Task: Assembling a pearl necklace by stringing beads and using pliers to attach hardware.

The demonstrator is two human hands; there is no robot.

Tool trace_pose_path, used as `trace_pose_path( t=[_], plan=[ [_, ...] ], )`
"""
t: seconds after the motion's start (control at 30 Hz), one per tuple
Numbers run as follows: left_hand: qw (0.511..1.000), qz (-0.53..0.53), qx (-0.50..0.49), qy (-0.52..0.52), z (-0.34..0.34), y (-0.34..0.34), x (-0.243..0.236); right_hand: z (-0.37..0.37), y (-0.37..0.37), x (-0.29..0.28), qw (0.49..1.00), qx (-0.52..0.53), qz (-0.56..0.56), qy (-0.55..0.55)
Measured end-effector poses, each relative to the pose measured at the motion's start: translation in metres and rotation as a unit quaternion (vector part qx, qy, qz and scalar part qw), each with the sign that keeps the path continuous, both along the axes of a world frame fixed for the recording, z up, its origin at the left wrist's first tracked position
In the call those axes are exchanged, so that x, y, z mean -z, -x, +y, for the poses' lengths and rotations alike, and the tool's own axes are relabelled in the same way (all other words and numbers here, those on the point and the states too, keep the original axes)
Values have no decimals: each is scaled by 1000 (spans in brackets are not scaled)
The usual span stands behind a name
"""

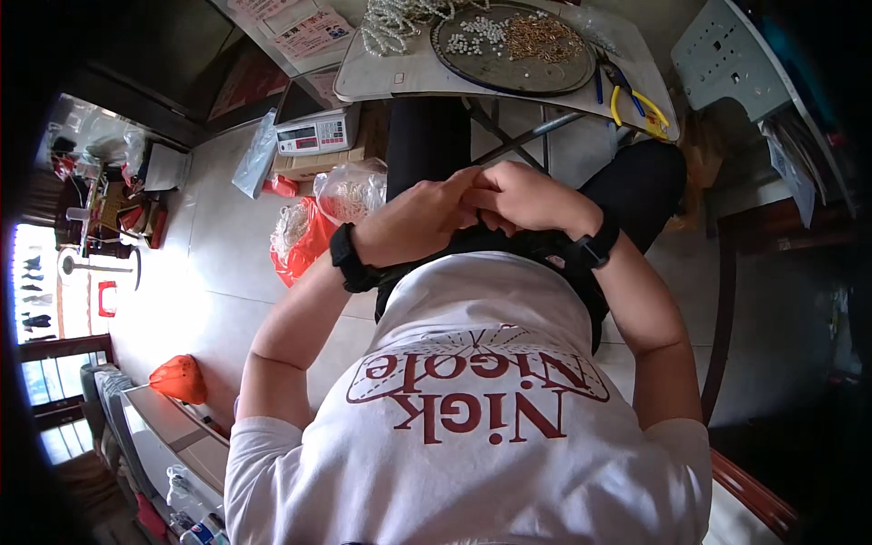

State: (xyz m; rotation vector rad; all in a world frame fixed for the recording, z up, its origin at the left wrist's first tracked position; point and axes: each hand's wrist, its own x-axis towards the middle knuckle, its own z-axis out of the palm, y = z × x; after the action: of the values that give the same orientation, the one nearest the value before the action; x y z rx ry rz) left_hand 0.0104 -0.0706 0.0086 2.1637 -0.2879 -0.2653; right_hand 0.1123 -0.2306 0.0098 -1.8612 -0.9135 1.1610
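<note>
My left hand (420, 218) and my right hand (525, 195) meet in front of me, over my lap. The fingers of both are bent and pressed together where they touch. Whatever may be between them is hidden by the hands. Beyond them stands a small light table (386, 77). On it lies a round dark tray (468, 68) with loose white beads (481, 34) and gold-coloured pieces (543, 38). Strands of white beads (386, 27) are heaped left of the tray. Pliers with yellow handles (640, 107) lie at the table's right edge, beside a dark blue-handled tool (601, 77).
Left of my knees, a white scale (318, 134) sits on a cardboard box. Nearer, a red plastic bag (309, 245) and a clear bag (354, 186) hold bead strands. A grey metal panel (731, 64) stands at the right. An orange bag (179, 379) lies farther left.
</note>
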Motion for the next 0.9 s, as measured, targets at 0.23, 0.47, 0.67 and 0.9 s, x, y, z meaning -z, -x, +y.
trace_pose_path(
  t=[0.23, 0.47, 0.67, 0.9],
  plan=[
    [972, -152, -175, -43, 25, -9, 35, -81, -28, 5, 992, 104, -64, -14],
    [975, -98, -195, 49, 65, 16, 51, -243, 6, 35, 953, 280, -1, 115],
    [1000, 8, 1, 15, 37, 33, 33, -454, 22, 176, 750, 307, -367, 456],
    [993, -106, 17, -46, 8, 19, -5, -74, 40, 11, 907, 245, -131, -317]
  ],
)
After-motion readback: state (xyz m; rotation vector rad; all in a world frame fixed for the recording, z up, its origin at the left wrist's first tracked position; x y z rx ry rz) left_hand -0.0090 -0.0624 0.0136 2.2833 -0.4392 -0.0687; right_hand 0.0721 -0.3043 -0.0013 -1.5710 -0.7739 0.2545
